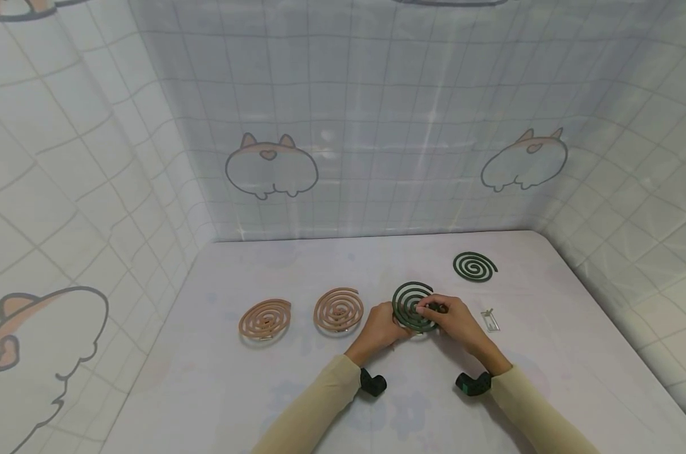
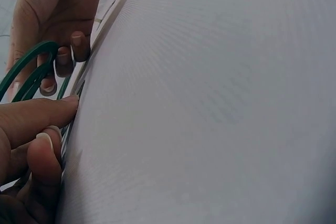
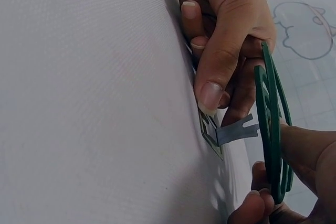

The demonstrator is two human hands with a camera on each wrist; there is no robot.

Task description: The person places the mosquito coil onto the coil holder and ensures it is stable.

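Note:
A green mosquito coil (image 1: 396, 306) is tilted up off the table between my two hands. My right hand (image 1: 459, 323) pinches the coil, with the thumb and finger near its centre in the head view. Low at the table, my left hand (image 1: 380, 326) holds the base of a small metal coil stand (image 3: 236, 131) between thumb and fingers. In the right wrist view the stand's forked tab rises from its flat frame, its tip right at the coil's rings. The coil partly hides the left fingers in the head view.
Two tan mosquito coils (image 1: 338, 310) sit raised on metal stands to the left. Another green coil (image 1: 473, 267) lies flat at the back right, with a loose metal stand (image 1: 490, 320) nearer on the right. A patterned curtain (image 1: 377, 170) encloses the white table (image 1: 224, 391).

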